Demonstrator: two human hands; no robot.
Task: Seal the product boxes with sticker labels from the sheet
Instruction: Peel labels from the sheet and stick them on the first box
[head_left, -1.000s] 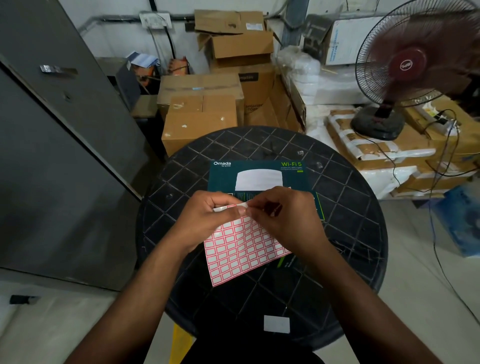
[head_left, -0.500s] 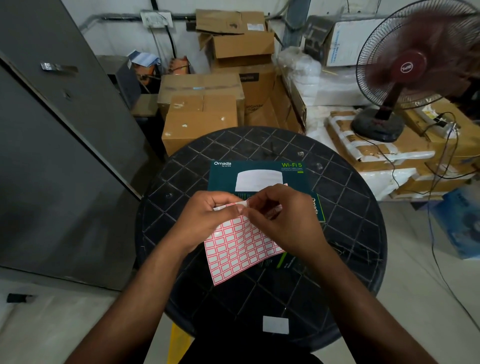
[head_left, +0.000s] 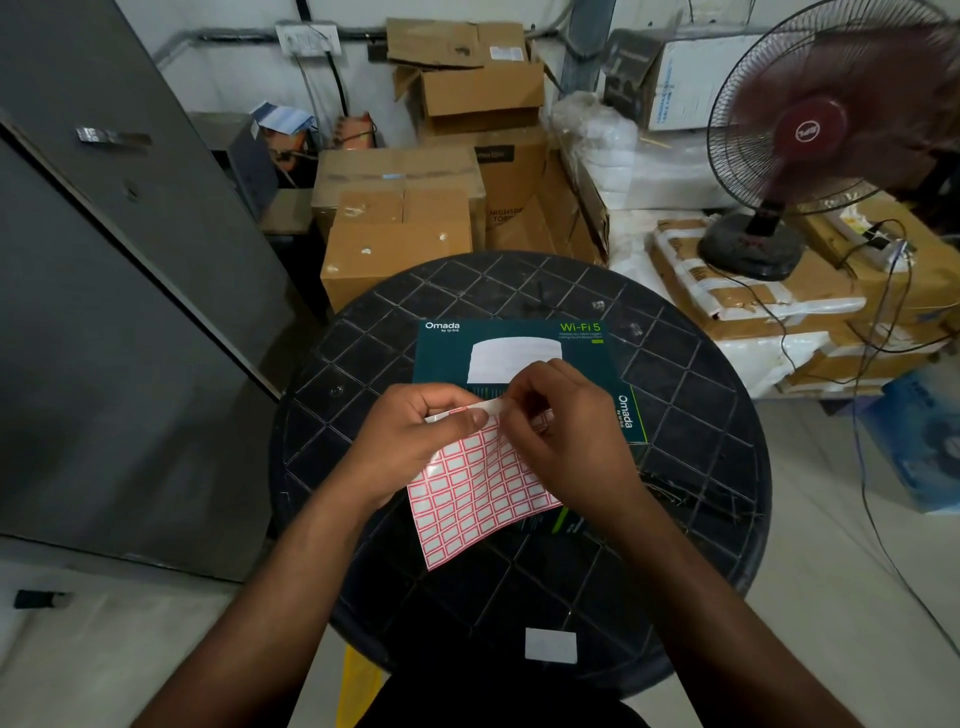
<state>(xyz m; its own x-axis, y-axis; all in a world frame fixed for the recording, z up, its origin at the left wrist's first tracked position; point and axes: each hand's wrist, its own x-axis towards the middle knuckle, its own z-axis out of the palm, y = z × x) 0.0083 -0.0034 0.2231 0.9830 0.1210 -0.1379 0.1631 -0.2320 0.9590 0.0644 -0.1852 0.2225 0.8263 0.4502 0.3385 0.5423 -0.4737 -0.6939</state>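
A dark green Omada Wi-Fi 5 product box (head_left: 519, 338) lies flat on the round black table (head_left: 701, 467). Above its near half I hold a sheet of red-bordered white sticker labels (head_left: 478, 499). My left hand (head_left: 415, 441) pinches the sheet's top left edge between thumb and fingers. My right hand (head_left: 566, 441) pinches at the sheet's top edge, where a thin white strip sticks up between the two hands. The box's near edge is hidden under the sheet and my hands.
A white label (head_left: 550, 644) is stuck near the table's front rim. Stacked cardboard boxes (head_left: 400, 228) stand behind the table. A running pedestal fan (head_left: 810, 130) stands at the back right on taped cartons, with cables trailing down. A grey metal cabinet (head_left: 104, 312) fills the left.
Both hands stay on the sheet's top edge. My right fingers have shifted slightly, and the white strip at the top edge stands out a little more.
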